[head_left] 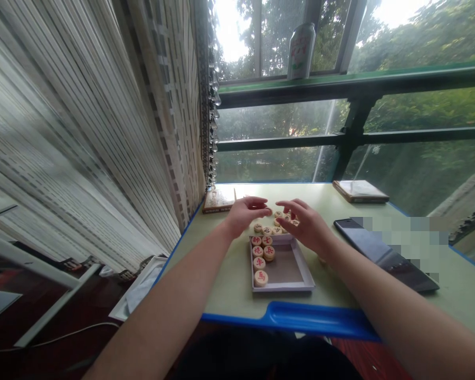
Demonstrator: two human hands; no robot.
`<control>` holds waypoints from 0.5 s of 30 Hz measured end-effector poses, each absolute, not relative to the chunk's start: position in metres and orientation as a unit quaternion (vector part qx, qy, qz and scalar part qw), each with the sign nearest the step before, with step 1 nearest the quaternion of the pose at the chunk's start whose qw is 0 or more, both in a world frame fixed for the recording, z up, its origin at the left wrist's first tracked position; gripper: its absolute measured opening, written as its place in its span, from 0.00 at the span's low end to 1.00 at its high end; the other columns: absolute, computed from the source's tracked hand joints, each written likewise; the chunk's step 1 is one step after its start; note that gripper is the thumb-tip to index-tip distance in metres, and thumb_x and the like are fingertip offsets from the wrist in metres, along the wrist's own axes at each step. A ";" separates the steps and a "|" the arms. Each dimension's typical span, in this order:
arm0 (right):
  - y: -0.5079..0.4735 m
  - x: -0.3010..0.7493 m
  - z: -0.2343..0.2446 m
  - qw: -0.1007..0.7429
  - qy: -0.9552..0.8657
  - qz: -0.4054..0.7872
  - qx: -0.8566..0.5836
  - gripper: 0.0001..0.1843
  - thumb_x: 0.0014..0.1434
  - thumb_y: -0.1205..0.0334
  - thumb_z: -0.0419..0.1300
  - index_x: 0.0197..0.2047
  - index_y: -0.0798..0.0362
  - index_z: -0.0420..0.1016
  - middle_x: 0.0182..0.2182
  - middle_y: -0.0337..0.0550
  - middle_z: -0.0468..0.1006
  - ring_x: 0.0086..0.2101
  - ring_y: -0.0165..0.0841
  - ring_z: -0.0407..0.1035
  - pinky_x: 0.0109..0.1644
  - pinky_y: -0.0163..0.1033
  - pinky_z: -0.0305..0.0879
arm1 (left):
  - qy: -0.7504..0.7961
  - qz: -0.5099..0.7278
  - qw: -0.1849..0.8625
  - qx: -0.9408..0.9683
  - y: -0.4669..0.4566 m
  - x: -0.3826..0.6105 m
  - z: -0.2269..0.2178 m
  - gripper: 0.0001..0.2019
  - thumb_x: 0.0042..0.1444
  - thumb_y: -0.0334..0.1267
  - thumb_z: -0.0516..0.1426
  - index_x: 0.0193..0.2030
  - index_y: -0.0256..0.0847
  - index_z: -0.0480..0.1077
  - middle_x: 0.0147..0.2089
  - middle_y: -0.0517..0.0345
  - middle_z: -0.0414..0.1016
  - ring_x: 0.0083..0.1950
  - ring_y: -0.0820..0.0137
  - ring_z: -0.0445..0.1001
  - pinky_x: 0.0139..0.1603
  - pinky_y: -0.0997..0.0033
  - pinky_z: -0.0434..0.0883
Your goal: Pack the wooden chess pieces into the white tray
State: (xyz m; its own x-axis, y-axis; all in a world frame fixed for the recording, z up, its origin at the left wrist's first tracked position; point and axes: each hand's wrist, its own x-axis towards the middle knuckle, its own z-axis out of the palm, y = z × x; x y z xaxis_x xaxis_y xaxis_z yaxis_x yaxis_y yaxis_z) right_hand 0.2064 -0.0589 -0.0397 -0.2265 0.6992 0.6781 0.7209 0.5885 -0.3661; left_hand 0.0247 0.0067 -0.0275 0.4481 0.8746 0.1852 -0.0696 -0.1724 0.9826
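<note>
Forearms nearest; left hand (247,211) and right hand (306,226) hovered over loose round wooden chess discs (276,226) on green tabletop (221,279), just beyond shallow white box (296,274). Right grip released; left grip: couldn't tell. Best practice: pinch one disc by its rim.

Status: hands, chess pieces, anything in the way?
Over loose pile: left hand fingers curled, right hand open. Several chess pieces in tray. To the right, phone, apart from hands.
</note>
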 end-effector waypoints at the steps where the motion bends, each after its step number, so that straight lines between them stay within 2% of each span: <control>1: -0.060 0.204 -0.039 0.425 -0.791 -0.020 -0.440 0.17 0.58 0.57 0.55 0.50 0.52 0.68 0.37 0.46 0.71 0.32 0.32 0.68 0.34 0.38 0.65 | 0.306 0.410 0.580 0.635 0.005 0.024 -0.026 0.22 0.36 0.37 0.67 0.41 0.33 0.72 0.34 0.54 0.75 0.36 0.71 0.74 0.43 0.65 0.70; 6: -0.060 0.200 -0.041 0.430 -0.794 -0.025 -0.429 0.11 0.59 0.59 0.54 0.44 0.50 0.72 0.36 0.45 0.73 0.32 0.32 0.69 0.35 0.37 0.65 | 0.278 0.368 0.645 0.609 0.003 0.024 -0.026 0.21 0.36 0.34 0.68 0.39 0.32 0.72 0.34 0.54 0.76 0.35 0.71 0.75 0.44 0.63 0.70; 11: -0.060 0.200 -0.041 0.423 -0.790 -0.025 -0.444 0.11 0.56 0.60 0.56 0.43 0.50 0.72 0.34 0.43 0.73 0.31 0.32 0.68 0.34 0.36 0.65 | 0.253 0.346 0.677 0.598 0.005 0.023 -0.028 0.21 0.37 0.30 0.67 0.42 0.33 0.71 0.37 0.50 0.76 0.37 0.68 0.75 0.45 0.61 0.69; 15: -0.065 0.200 -0.035 0.416 -0.783 -0.016 -0.463 0.09 0.56 0.59 0.57 0.40 0.51 0.72 0.33 0.43 0.73 0.32 0.33 0.68 0.35 0.37 0.64 | 0.252 0.345 0.677 0.599 0.002 0.022 -0.023 0.19 0.37 0.29 0.66 0.40 0.33 0.72 0.37 0.51 0.76 0.37 0.69 0.75 0.43 0.65 0.70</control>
